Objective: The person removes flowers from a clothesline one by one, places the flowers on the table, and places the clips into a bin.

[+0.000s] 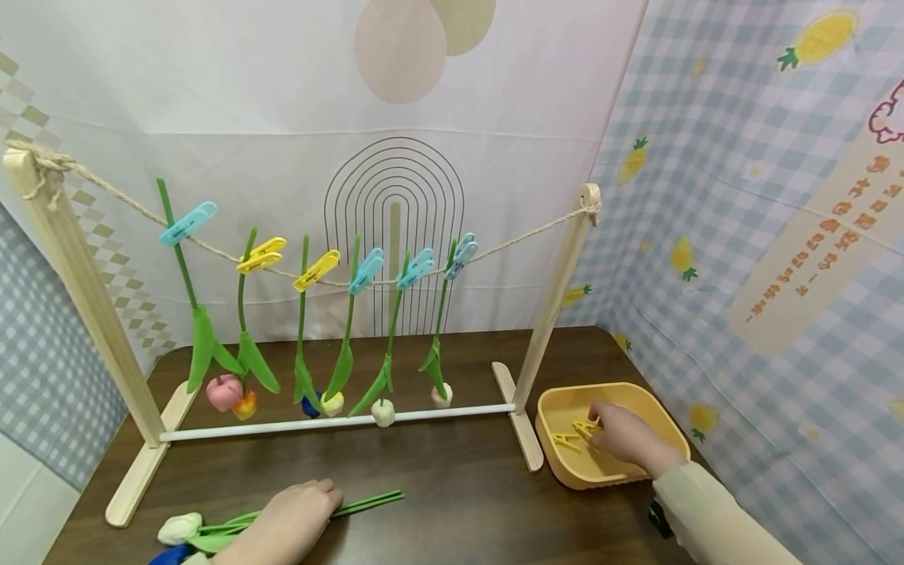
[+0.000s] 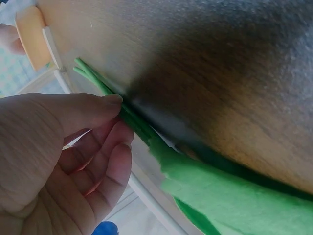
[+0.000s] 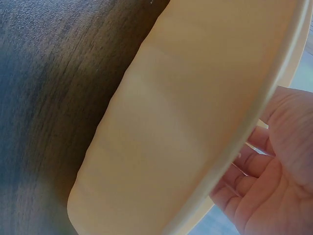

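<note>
Near the front edge, my left hand pinches the green stems of some artificial tulips between thumb and fingers. Their heads lie to the left, one a white tulip and one a blue tulip. My right hand reaches into a yellow basin, fingers bent down at a yellow clothespin. Another yellow clothespin lies beside it. In the right wrist view the basin wall hides the fingertips, and I cannot tell whether they grip the clothespin.
A wooden rack with a left post and right post carries a sagging rope. Several tulips hang head down from it by blue and yellow clothespins. A white bar joins the feet. Checked cloth borders the table at right.
</note>
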A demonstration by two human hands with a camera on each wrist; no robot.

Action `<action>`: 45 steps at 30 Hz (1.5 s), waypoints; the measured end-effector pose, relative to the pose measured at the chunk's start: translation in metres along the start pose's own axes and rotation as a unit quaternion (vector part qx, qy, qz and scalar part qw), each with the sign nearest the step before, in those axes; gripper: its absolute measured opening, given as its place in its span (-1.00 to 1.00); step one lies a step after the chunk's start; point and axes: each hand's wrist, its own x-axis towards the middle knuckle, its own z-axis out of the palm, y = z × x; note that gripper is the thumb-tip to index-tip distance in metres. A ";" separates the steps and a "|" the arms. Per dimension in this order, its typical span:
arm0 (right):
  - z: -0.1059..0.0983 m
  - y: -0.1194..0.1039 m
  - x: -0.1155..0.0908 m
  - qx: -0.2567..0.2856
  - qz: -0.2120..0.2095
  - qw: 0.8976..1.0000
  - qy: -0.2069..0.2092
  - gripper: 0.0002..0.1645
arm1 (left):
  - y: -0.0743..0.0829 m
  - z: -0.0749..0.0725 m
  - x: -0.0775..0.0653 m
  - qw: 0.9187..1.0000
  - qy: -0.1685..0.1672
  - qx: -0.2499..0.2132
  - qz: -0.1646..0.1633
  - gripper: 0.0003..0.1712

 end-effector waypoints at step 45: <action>-0.077 -0.123 -0.024 -0.072 -0.341 0.889 0.297 -0.45 | 0.028 -0.046 0.026 0.975 0.184 -0.097 0.080 -0.50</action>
